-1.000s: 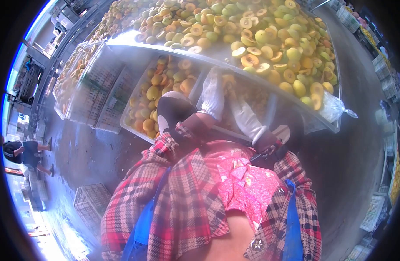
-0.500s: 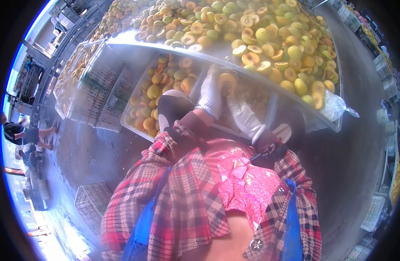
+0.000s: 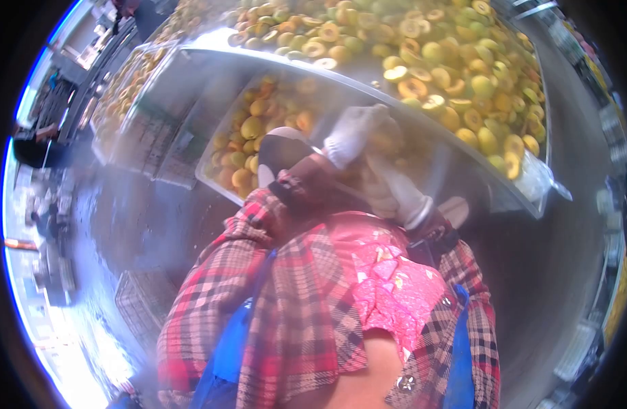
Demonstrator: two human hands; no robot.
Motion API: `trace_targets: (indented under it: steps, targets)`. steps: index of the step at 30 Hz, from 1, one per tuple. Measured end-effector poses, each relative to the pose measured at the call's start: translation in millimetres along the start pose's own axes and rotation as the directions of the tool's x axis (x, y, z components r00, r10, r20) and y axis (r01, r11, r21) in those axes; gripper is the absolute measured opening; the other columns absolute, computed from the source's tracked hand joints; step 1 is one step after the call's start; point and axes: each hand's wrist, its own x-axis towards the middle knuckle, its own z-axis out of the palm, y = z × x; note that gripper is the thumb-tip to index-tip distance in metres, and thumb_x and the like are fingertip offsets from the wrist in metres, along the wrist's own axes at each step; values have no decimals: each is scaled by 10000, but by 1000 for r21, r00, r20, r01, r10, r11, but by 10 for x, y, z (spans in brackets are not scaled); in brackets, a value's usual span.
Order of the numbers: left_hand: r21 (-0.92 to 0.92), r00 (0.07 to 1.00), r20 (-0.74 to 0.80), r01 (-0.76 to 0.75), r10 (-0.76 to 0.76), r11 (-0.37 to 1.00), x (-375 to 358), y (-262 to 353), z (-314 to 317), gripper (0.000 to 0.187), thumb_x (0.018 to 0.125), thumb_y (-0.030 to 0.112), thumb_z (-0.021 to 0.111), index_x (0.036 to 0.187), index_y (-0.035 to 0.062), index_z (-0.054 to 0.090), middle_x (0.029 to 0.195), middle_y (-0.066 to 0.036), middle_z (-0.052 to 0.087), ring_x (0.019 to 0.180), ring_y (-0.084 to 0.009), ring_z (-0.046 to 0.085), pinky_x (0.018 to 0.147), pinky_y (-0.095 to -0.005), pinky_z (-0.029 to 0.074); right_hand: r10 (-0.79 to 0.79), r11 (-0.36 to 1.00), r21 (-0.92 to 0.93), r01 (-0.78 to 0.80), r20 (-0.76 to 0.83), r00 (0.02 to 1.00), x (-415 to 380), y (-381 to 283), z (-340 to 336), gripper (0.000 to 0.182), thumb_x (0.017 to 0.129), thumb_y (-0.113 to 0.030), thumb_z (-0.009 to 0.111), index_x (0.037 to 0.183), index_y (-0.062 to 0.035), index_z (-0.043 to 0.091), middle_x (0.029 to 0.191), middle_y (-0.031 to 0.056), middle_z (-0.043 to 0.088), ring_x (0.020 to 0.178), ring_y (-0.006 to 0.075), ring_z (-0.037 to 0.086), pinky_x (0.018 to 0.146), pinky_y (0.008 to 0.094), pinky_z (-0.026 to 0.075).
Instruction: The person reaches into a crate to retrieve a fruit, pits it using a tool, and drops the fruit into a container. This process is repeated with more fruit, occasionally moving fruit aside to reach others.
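Both of my hands wear white gloves and are low in front of me, below the rim of the big fruit bin. My left hand (image 3: 354, 134) is bent to the right over the container between my knees, its fingers smeared by motion. Below it, my right hand (image 3: 398, 189) points up and left, its fingers also too blurred to read. Something yellow-brown shows beside the left hand, but I cannot make out its shape. A crate of whole and cut yellow-orange fruit (image 3: 251, 127) stands left of my left hand.
Ahead, the large bin's rim (image 3: 368, 88) crosses the view, with heaped halved, stone-centred fruit (image 3: 463, 75) behind it. A clear plastic bag (image 3: 531, 178) hangs at its right corner. Crates (image 3: 150, 136) stand left; another crate (image 3: 142, 303) rests on the wet floor.
My left hand has turned to the right from pointing upward. My right hand has shifted slightly down and right. The whole view has tilted a little, and a dark figure appears at the upper left.
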Motion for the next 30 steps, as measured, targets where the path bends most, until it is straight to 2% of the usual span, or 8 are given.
trace_targets:
  steps: [13, 15, 17, 21, 25, 27, 28, 30]
  targets:
    - [-668, 896, -335, -8, -291, 744, 237, -303, -430, 486, 937, 503, 558, 1132, 61, 608, 952, -89, 638, 796, -231, 642, 715, -366, 552, -9, 971, 203, -123, 548, 837, 130, 21, -172, 439, 1006, -565, 355, 959, -146, 476, 554, -92, 339, 344, 22, 271, 318, 218, 227]
    - [379, 765, -518, -197, 384, 904, 321, -594, -1038, 449, 1015, 449, 434, 1045, 38, 615, 961, -134, 671, 839, -275, 677, 704, -432, 593, -6, 984, 167, -69, 411, 912, 93, 34, -132, 436, 1004, -563, 367, 960, -143, 476, 554, -89, 338, 345, 26, 273, 318, 221, 225]
    - [-478, 868, -474, -116, -145, 871, 75, -107, -1451, 426, 1026, 411, 424, 1034, 43, 639, 983, -124, 672, 849, -254, 672, 729, -436, 588, -29, 988, 156, -16, 282, 959, 126, 35, -143, 420, 1008, -543, 395, 960, -142, 511, 563, -84, 343, 353, 34, 263, 326, 223, 221]
    - [235, 744, -663, 99, 85, 967, -539, -105, -2313, 330, 1016, 268, 427, 1067, 35, 654, 1078, -113, 663, 1005, -214, 640, 900, -353, 510, -10, 1000, 13, 13, -167, 986, 147, 53, -121, 395, 1011, -518, 429, 941, -146, 543, 574, -84, 339, 378, 40, 250, 351, 221, 205]
    - [755, 823, -510, 290, 249, 588, -1184, -534, -2766, 345, 994, 242, 407, 1104, 10, 637, 1152, -156, 634, 1065, -312, 609, 965, -373, 461, -1, 994, -103, -29, -280, 960, 118, 57, -16, 402, 1014, -514, 426, 954, -129, 527, 580, -86, 352, 391, 36, 257, 359, 219, 205]
    - [942, 946, -294, 263, -136, -206, -1447, -745, -2658, 407, 998, 295, 385, 1257, 39, 567, 1333, -193, 532, 1214, -371, 522, 1051, -406, 393, -32, 987, -159, -20, -318, 947, 140, 71, -44, 413, 1012, -520, 424, 958, -123, 519, 581, -84, 357, 393, 38, 259, 358, 220, 213]
    - [836, 852, -515, 524, -93, 164, -1599, -923, -2430, 501, 988, 355, 391, 1412, 92, 435, 1495, -183, 378, 1380, -388, 347, 1132, -465, 281, -13, 986, -161, -51, -374, 927, 165, 76, -46, 454, 954, -600, 491, 912, -149, 527, 548, -96, 350, 377, 28, 270, 345, 211, 194]
    - [767, 800, -577, 599, -162, 230, -1609, -949, -2391, 595, 974, 426, 401, 1480, 119, 342, 1553, -181, 290, 1457, -379, 195, 1169, -522, 164, -5, 939, -295, -178, -527, 850, 179, 4, 147, 552, 902, -676, 511, 931, -125, 529, 548, -89, 362, 380, 33, 274, 348, 212, 194]
